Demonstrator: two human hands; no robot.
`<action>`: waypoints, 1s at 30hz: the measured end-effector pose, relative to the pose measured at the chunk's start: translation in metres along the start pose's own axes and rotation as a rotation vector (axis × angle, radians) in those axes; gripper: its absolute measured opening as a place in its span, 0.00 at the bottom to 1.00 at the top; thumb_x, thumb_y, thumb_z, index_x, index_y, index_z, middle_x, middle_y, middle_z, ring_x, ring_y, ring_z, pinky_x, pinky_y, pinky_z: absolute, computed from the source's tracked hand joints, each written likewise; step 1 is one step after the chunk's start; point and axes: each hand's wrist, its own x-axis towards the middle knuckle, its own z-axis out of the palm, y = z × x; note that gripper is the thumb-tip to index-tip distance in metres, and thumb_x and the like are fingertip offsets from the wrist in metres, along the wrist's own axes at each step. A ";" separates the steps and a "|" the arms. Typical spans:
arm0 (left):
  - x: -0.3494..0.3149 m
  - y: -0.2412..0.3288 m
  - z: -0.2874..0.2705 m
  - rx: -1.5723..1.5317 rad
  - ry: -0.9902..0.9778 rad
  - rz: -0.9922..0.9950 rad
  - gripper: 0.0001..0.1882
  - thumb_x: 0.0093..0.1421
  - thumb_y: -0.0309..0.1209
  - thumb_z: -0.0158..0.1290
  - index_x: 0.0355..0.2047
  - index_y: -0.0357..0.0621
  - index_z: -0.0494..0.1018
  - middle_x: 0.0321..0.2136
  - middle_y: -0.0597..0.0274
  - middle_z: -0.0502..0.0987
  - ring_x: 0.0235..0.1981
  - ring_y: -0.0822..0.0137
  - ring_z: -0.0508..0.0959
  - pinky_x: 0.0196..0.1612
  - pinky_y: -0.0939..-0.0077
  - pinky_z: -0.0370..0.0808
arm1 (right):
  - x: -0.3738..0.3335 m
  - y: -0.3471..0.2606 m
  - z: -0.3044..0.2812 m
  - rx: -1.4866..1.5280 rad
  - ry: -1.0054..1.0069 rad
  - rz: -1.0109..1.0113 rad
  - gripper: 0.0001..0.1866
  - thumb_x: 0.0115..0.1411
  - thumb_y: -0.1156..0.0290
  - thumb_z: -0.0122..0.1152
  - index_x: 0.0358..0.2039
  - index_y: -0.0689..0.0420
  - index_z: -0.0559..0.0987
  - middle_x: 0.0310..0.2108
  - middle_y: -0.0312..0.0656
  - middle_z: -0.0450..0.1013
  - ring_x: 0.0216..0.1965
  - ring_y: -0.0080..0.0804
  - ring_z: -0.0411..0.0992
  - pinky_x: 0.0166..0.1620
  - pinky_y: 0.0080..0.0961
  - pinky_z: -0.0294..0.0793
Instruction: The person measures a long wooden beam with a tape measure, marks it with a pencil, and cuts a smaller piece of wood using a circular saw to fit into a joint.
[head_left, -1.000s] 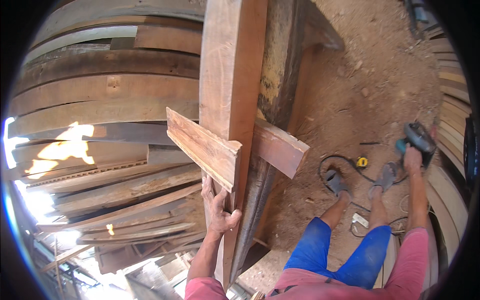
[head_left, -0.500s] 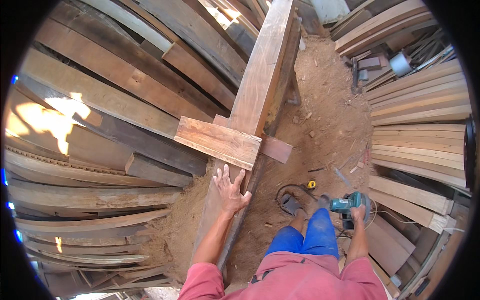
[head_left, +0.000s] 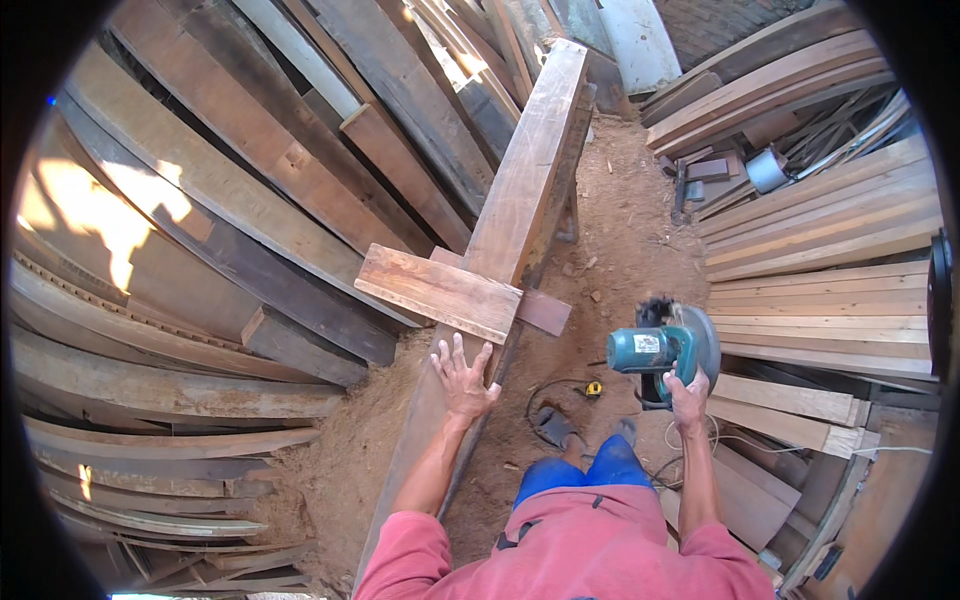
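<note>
On the long, flat brown wooden beam (head_left: pixel 528 160), you want the short, rectangular light-brown wooden board (head_left: pixel 438 292), lying crosswise over it, sitting flat with no rock. Bring the teal-and-black circular power saw (head_left: pixel 648 350), off to your right and well apart from that wood, in level and unhurried; your right hand (head_left: pixel 688 398) has its fingers closed round the handle, trigger finger can't tell. Your left hand (head_left: pixel 464 384) is open, fingers spread just beside the board's near edge, contact unclear, so brace firmly but well outside the saw's line.
</note>
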 end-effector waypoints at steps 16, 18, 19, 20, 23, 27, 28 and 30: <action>0.001 0.007 -0.014 -0.064 -0.044 -0.156 0.43 0.38 0.39 0.68 0.60 0.73 0.71 0.70 0.48 0.50 0.72 0.37 0.44 0.72 0.38 0.38 | 0.064 -0.196 0.143 -0.228 -0.887 -0.177 0.26 0.53 0.70 0.63 0.54 0.66 0.75 0.44 0.47 0.76 0.46 0.34 0.73 0.54 0.31 0.71; -0.002 0.003 -0.007 -0.046 -0.042 -0.162 0.45 0.38 0.41 0.69 0.61 0.73 0.69 0.71 0.47 0.48 0.72 0.37 0.42 0.72 0.37 0.36 | 0.073 -0.199 0.159 -0.289 -0.957 -0.250 0.27 0.53 0.69 0.63 0.53 0.66 0.74 0.43 0.48 0.76 0.45 0.35 0.74 0.54 0.32 0.71; -0.001 0.003 -0.008 -0.020 -0.047 -0.161 0.46 0.38 0.43 0.70 0.62 0.73 0.68 0.71 0.45 0.47 0.72 0.37 0.41 0.72 0.37 0.35 | 0.076 -0.200 0.164 -0.319 -0.989 -0.285 0.27 0.54 0.69 0.63 0.53 0.66 0.74 0.43 0.49 0.76 0.45 0.36 0.74 0.53 0.32 0.71; -0.002 0.004 -0.008 0.007 -0.053 -0.160 0.48 0.38 0.45 0.70 0.64 0.72 0.66 0.71 0.44 0.46 0.73 0.36 0.40 0.72 0.36 0.34 | 0.079 -0.200 0.168 -0.328 -1.018 -0.263 0.26 0.54 0.68 0.64 0.53 0.66 0.74 0.43 0.50 0.76 0.45 0.38 0.74 0.53 0.33 0.71; -0.006 0.025 -0.039 -0.037 -0.066 -0.630 0.59 0.36 0.54 0.72 0.69 0.65 0.57 0.72 0.39 0.41 0.73 0.35 0.36 0.70 0.33 0.30 | 0.100 -0.183 0.165 -0.387 -1.079 -0.227 0.25 0.54 0.67 0.64 0.51 0.66 0.75 0.42 0.51 0.76 0.44 0.38 0.74 0.52 0.33 0.71; -0.019 0.016 -0.021 -0.037 -0.064 -0.776 0.69 0.30 0.62 0.72 0.71 0.55 0.50 0.72 0.37 0.39 0.73 0.35 0.34 0.69 0.30 0.28 | 0.110 -0.186 0.168 -0.395 -1.109 -0.216 0.23 0.54 0.67 0.64 0.49 0.66 0.75 0.40 0.50 0.76 0.42 0.38 0.74 0.50 0.33 0.72; -0.022 0.018 -0.018 -0.044 -0.060 -0.778 0.69 0.30 0.62 0.72 0.71 0.56 0.51 0.71 0.37 0.40 0.72 0.36 0.35 0.69 0.31 0.28 | 0.111 -0.193 0.169 -0.410 -1.129 -0.241 0.23 0.54 0.67 0.64 0.48 0.66 0.76 0.39 0.50 0.76 0.41 0.38 0.74 0.49 0.34 0.72; -0.024 0.015 -0.018 -0.043 -0.045 -0.771 0.68 0.29 0.62 0.71 0.70 0.56 0.53 0.71 0.39 0.42 0.72 0.37 0.37 0.70 0.32 0.29 | 0.104 -0.211 0.175 -0.434 -1.128 -0.250 0.21 0.54 0.69 0.64 0.46 0.65 0.76 0.37 0.49 0.76 0.39 0.37 0.74 0.47 0.34 0.73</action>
